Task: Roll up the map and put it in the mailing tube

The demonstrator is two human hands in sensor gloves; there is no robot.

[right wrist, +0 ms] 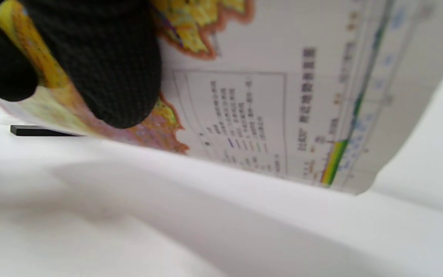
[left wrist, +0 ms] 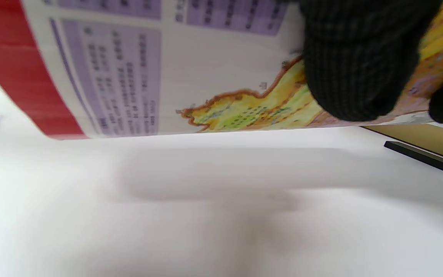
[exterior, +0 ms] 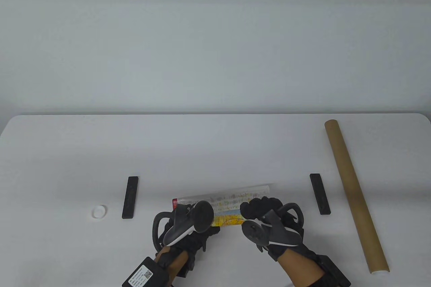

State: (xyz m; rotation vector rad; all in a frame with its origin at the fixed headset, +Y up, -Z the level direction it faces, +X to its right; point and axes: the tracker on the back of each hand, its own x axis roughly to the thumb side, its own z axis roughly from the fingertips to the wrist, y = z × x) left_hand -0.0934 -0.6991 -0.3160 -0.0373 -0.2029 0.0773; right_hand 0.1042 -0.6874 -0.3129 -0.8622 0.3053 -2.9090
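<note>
Here's the map [exterior: 232, 204], partly rolled, lying near the front edge of the white table [exterior: 215, 152] with its long axis running left to right, the right end tipped slightly toward the far side. A red band [left wrist: 14, 69] marks its left end.

Both hands are on it. The left hand [exterior: 188, 229] grips the left part of the roll, and in the left wrist view a gloved fingertip [left wrist: 360, 65] presses on the printed yellow region, curled over the paper's curve. The right hand [exterior: 266, 223] holds the right part; the right wrist view shows 2 fingertips [right wrist: 117, 69] pinching the sheet, yellow paper squeezed between them. The map's lower edge sits lifted just off the table in both wrist views.

The brown mailing tube [exterior: 355, 196] lies well apart on the right, long axis running from the far side toward the near edge, its near end angled rightward. 2 black bars flank the map, left bar [exterior: 130, 197] and right bar [exterior: 320, 193]. A small white cap [exterior: 99, 211] rests just left of the left bar.
</note>
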